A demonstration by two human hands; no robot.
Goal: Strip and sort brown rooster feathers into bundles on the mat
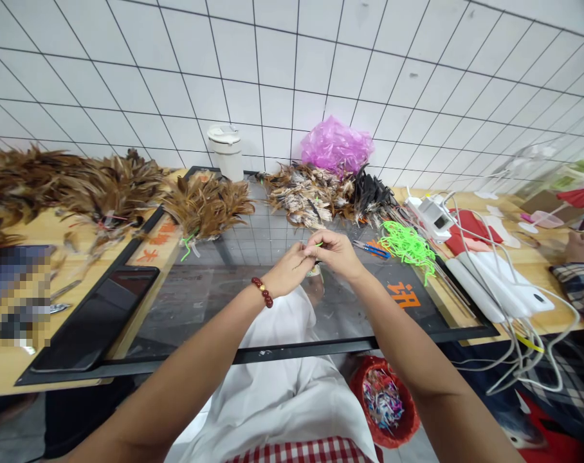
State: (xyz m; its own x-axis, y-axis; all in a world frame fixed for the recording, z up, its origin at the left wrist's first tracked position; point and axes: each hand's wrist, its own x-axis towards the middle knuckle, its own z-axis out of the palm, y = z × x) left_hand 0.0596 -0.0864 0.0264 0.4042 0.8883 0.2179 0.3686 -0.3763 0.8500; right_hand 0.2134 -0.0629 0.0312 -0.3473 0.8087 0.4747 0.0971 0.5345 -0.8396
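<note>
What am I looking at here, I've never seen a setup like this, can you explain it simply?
There's no machine, just a person's bare hands. The one picture comes from a camera on their head, looking forward and down. The left hand and right hand meet at the fingertips; a bright green bit shows there, but what they hold is mostly hidden. On the dark glossy panel lie a brown feather bundle, blue-handled snips, tangled green cord and a smartphone. Toward the tiled wall are a lidded cup and pink plastic bag.
</note>
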